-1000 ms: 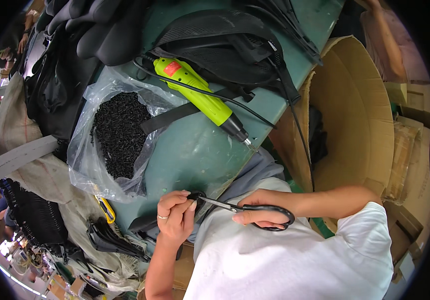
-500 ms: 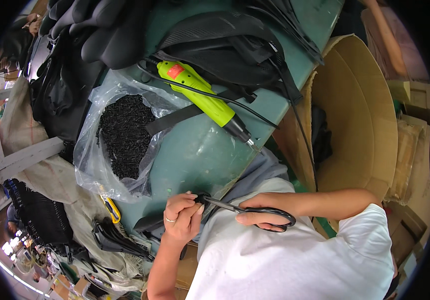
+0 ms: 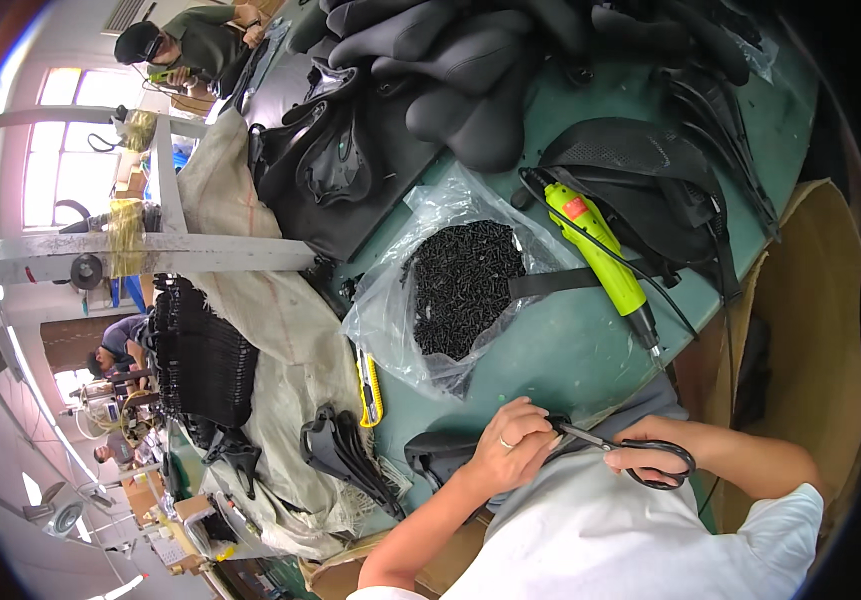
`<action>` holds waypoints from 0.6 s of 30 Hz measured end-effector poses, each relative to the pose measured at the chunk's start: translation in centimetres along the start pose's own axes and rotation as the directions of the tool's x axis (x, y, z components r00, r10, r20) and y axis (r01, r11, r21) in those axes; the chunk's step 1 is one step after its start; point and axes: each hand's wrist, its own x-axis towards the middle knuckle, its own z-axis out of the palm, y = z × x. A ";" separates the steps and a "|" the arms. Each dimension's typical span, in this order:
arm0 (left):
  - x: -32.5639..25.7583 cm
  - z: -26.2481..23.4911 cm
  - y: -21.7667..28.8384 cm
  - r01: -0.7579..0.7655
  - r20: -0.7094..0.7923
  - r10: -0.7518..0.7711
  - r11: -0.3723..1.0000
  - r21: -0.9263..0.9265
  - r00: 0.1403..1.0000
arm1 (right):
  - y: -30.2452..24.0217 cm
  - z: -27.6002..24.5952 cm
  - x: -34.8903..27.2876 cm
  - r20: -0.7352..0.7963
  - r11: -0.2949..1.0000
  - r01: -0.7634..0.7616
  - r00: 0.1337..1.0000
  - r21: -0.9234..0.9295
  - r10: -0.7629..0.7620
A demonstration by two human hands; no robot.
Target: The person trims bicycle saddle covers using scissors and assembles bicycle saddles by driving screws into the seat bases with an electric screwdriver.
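My right hand (image 3: 655,436) grips black-handled scissors (image 3: 586,436), fingers through the loops. Their blades point left, toward my left hand (image 3: 516,444). That hand, with a ring on one finger, pinches a small black piece (image 3: 557,423) at the blade tips; its exact kind is hidden by the fingers. Both hands are in front of my body at the near edge of the green table (image 3: 590,355). Just left of my left hand lies a dark padded item (image 3: 435,455), partly covered by the forearm.
A lime-green electric screwdriver (image 3: 605,255) lies beside a plastic bag (image 3: 370,325) of black screws (image 3: 465,285). Black bicycle saddles (image 3: 470,115) are heaped at the back. A yellow utility knife (image 3: 369,390) lies to the left; a cardboard box (image 3: 810,300) stands right. Other people work far left.
My view has swung left, so the table and hands appear farther right and more of the workshop shows. My hands keep nearly the same hold on the scissors and the black piece.
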 end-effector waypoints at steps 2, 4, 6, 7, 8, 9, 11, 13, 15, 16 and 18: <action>0.1 -0.4 -0.1 0.000 -0.007 0.000 1.000 -0.004 1.000 | 0.6 0.1 0.2 -0.018 1.000 0.011 1.000 -0.022 -0.011; 0.2 -0.3 -0.3 0.002 -0.010 -0.003 1.000 -0.012 1.000 | 1.1 0.4 0.1 -0.032 0.999 0.020 0.999 -0.042 -0.022; 0.3 -0.3 -0.4 0.007 -0.011 -0.007 1.000 -0.020 1.000 | 1.2 0.7 -0.1 -0.038 0.999 0.022 0.999 0.023 -0.021; 0.4 -0.3 -0.2 0.000 -0.016 -0.001 1.000 -0.018 1.000 | 1.5 0.8 -0.3 -0.037 1.000 0.019 0.999 0.023 -0.018; 0.4 -0.3 -0.1 -0.006 -0.020 0.005 1.000 -0.016 1.000 | 1.8 0.9 -0.4 -0.029 0.997 0.057 0.998 0.050 -0.056; 0.3 -0.3 -0.1 -0.002 -0.021 0.002 1.000 -0.018 1.000 | 2.0 0.9 -0.5 -0.022 0.992 0.096 0.995 0.077 -0.095; 0.2 -0.1 -0.2 -0.012 -0.019 0.012 1.000 -0.008 1.000 | 1.9 1.0 -0.5 -0.011 0.994 0.093 0.996 0.065 -0.092; 0.4 0.2 -0.1 -0.006 -0.025 0.005 1.000 -0.024 1.000 | 2.4 1.1 -0.7 -0.008 0.995 0.084 0.996 0.056 -0.083; 0.6 0.0 -0.2 -0.003 -0.033 0.001 0.999 -0.054 0.999 | 3.5 1.2 -0.4 0.086 0.982 0.127 0.987 0.137 -0.139; 0.7 -0.2 -0.4 0.000 -0.005 -0.001 0.998 -0.058 1.000 | 3.8 1.4 -0.3 0.058 0.982 0.106 0.992 0.157 -0.117; 0.7 -0.3 -0.2 0.010 0.026 -0.008 0.999 -0.053 1.000 | 3.9 1.3 0.6 0.114 0.972 0.054 0.990 0.228 -0.081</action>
